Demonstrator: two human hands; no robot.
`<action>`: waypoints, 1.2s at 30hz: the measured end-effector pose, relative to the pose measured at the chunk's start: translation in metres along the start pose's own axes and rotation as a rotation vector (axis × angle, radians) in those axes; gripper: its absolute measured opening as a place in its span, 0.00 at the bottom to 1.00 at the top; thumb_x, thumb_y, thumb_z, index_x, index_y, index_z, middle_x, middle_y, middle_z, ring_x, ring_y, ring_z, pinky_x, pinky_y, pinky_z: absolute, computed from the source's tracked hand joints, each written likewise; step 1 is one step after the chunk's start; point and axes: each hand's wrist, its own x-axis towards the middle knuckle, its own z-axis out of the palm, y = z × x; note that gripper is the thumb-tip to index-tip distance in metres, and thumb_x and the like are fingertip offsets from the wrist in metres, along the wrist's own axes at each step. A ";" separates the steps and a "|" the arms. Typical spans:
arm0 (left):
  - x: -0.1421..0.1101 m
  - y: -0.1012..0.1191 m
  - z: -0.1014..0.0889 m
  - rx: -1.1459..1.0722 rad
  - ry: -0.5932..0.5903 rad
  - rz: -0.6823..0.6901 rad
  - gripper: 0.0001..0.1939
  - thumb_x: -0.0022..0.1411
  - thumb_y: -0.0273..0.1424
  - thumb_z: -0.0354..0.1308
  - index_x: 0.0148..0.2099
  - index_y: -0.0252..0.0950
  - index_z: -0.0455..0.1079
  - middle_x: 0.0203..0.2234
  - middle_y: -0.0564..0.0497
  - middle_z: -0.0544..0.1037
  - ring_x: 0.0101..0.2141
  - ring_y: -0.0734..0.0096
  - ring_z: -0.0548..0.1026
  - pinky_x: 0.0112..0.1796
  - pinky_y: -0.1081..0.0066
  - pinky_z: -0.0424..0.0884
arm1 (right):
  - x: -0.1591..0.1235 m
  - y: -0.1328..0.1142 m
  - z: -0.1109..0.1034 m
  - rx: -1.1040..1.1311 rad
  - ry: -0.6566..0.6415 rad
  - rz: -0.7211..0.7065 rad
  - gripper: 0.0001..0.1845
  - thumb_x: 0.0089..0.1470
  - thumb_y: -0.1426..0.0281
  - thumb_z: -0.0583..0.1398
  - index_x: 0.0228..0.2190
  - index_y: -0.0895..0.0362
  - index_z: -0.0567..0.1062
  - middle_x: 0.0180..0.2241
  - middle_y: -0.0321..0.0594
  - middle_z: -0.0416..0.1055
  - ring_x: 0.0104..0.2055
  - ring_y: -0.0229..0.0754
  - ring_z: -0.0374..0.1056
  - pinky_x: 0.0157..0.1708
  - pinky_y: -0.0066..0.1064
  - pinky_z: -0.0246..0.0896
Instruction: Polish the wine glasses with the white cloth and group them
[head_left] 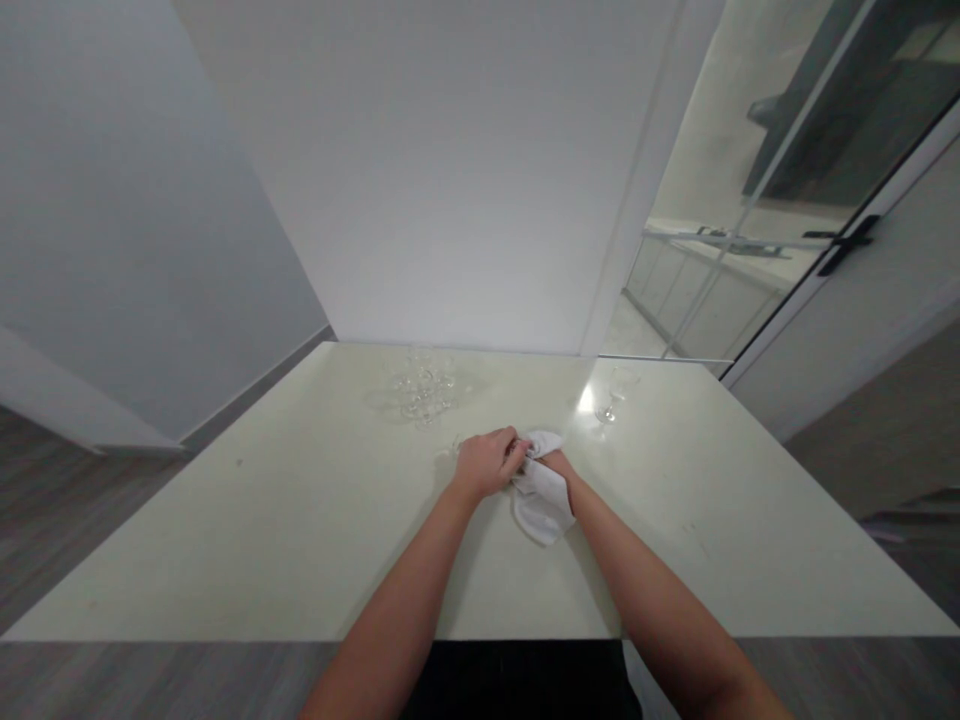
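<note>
My left hand [486, 463] is closed, its fingers curled in front of me above the table. A faint edge of clear glass [457, 443] shows beside its knuckles, seemingly part of a glass in its grip; most of that is hidden. My right hand [556, 464] meets it from the right, closed on a white cloth [541, 502]. The cloth wraps around the fingers and hangs down toward the table. Both hands touch or nearly touch, and what lies between them is covered.
A cluster of clear glassware [424, 388] stands at the back of the pale table [247, 540]. One stemmed glass [609, 405] is at the back right. A white wall [450, 200] rises behind the table, with a glazed door [847, 243] to the right.
</note>
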 end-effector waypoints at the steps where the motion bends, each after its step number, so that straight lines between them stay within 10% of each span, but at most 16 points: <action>1: 0.000 -0.001 0.000 -0.014 0.010 -0.009 0.22 0.68 0.45 0.40 0.37 0.39 0.69 0.31 0.49 0.78 0.31 0.66 0.75 0.29 0.71 0.57 | 0.000 -0.003 0.002 0.012 -0.008 0.004 0.13 0.41 0.58 0.66 0.20 0.54 0.74 0.28 0.40 0.72 0.38 0.48 0.67 0.46 0.41 0.60; 9: 0.002 -0.008 0.002 -0.460 0.139 -0.135 0.16 0.65 0.45 0.48 0.37 0.39 0.69 0.27 0.54 0.74 0.27 0.72 0.70 0.30 0.73 0.59 | -0.010 -0.012 0.009 0.442 0.139 0.132 0.22 0.43 0.49 0.63 0.28 0.56 0.74 0.29 0.39 0.72 0.32 0.42 0.68 0.35 0.33 0.64; 13: 0.006 -0.010 0.008 -0.924 0.207 -0.151 0.26 0.48 0.42 0.68 0.45 0.39 0.61 0.31 0.57 0.70 0.24 0.78 0.66 0.27 0.76 0.61 | -0.018 -0.021 0.008 0.491 0.317 0.141 0.26 0.46 0.46 0.61 0.36 0.55 0.75 0.37 0.43 0.75 0.42 0.48 0.70 0.44 0.37 0.66; 18: 0.011 -0.003 0.017 -1.435 0.343 -0.123 0.30 0.45 0.36 0.71 0.42 0.41 0.54 0.38 0.54 0.69 0.34 0.76 0.72 0.37 0.73 0.67 | -0.022 -0.035 0.011 0.252 0.104 -0.076 0.23 0.48 0.53 0.63 0.41 0.55 0.76 0.44 0.43 0.74 0.51 0.47 0.67 0.56 0.39 0.57; 26: 0.014 -0.004 0.026 -1.410 0.397 -0.224 0.26 0.46 0.44 0.69 0.43 0.38 0.66 0.41 0.48 0.74 0.45 0.65 0.71 0.47 0.66 0.65 | -0.026 -0.036 0.018 0.161 -0.027 0.023 0.15 0.52 0.60 0.60 0.38 0.55 0.78 0.41 0.39 0.76 0.45 0.45 0.69 0.52 0.37 0.58; 32: 0.009 -0.004 0.018 -1.575 0.052 -0.192 0.31 0.45 0.53 0.65 0.44 0.35 0.72 0.37 0.46 0.76 0.39 0.63 0.74 0.42 0.65 0.68 | -0.031 -0.028 0.010 0.616 -0.177 0.332 0.28 0.36 0.53 0.70 0.36 0.58 0.76 0.30 0.37 0.74 0.30 0.41 0.68 0.33 0.31 0.63; 36: 0.013 -0.005 0.019 -1.425 0.284 -0.292 0.29 0.45 0.47 0.68 0.46 0.35 0.73 0.37 0.47 0.77 0.39 0.66 0.74 0.42 0.65 0.68 | -0.026 -0.025 0.014 0.470 -0.098 0.289 0.23 0.41 0.54 0.67 0.36 0.57 0.77 0.31 0.38 0.75 0.33 0.42 0.69 0.37 0.33 0.63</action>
